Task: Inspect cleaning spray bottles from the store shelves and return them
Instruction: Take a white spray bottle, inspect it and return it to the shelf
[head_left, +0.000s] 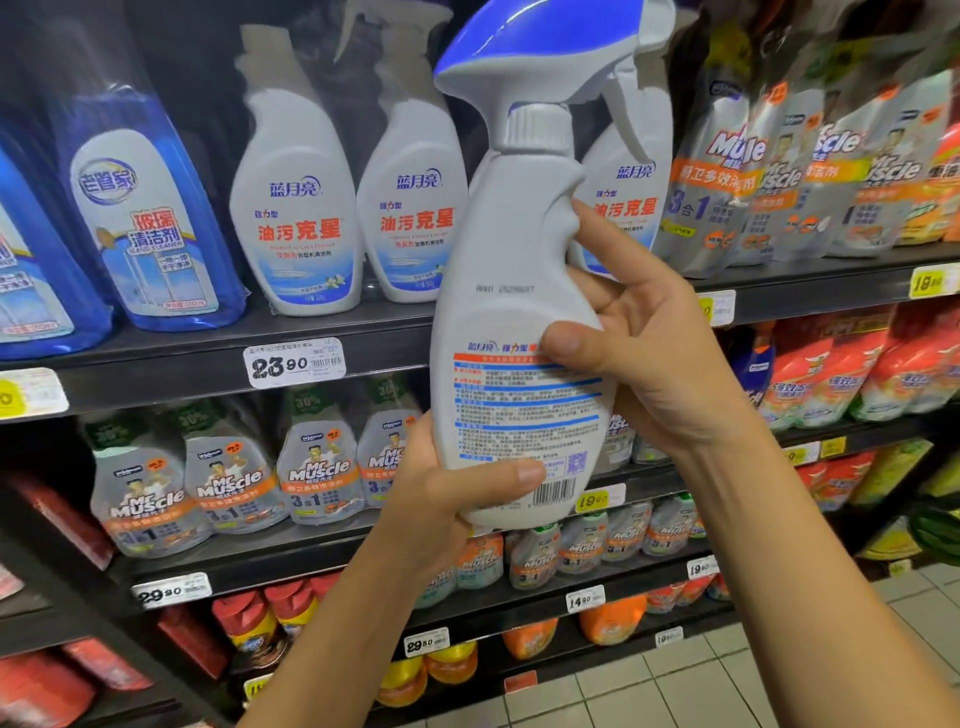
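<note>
The white spray bottle (511, 312) stands upright in the centre of the frame, held up in front of the shelves with its back label and barcode toward the camera. Its blue-and-white trigger head (524, 47) reaches the top edge. The left hand (441, 499) grips the bottle's base from the lower left, thumb laid across the label just beside the barcode. The right hand (654, 353) wraps the bottle's right side, thumb pressed on the upper label and a fingertip at the waisted neck (the other fingers are hidden behind the bottle).

Behind it, in the upper middle, matching white bottles (298, 208) stand in a row on a dark shelf (171, 358), with blue bottles (145, 218) at the upper left. A price tag (294, 362) reading 23.90 sits on the shelf edge. Mr Muscle pouches (317, 467) fill the shelf below, at lower left, and pale floor tiles (727, 680) show at lower right.
</note>
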